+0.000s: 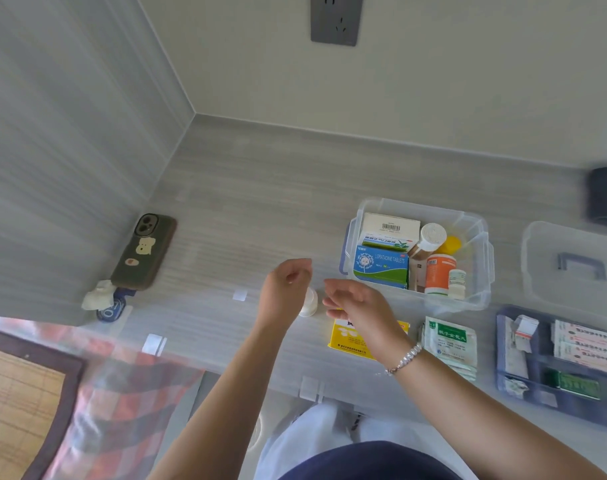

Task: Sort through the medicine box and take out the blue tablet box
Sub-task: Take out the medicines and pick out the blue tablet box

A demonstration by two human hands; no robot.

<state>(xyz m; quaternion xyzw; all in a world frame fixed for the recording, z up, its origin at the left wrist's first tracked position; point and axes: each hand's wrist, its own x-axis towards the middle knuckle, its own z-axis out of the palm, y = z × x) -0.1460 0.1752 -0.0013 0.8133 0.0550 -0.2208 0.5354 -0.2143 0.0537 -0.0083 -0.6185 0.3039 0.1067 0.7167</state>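
While both hands hover over the desk (246,216) short of the medicine box (475,251), nothing gripped: left hand (284,292) loosely curled and empty, right hand (357,303) half open, fingers slack, bracelet (404,358) at wrist. Small white bottle (309,303) standing on desk between the hands, partly hidden. Head view only. Blue tablet box (381,266), marked Loratadine Tablets, lying in the near-left part of the clear medicine box, face up, against a green-and-white carton (387,242) behind and an orange bottle (440,273) to its right. Yellow carton (350,337) and green sachets (451,344) already out on desk; lid (572,258) and divider tray (524,386) set aside right. Best reached with right hand, likely: pinch the long edges, lift straight up, keeping clear of the neighbouring bottles so none topple.
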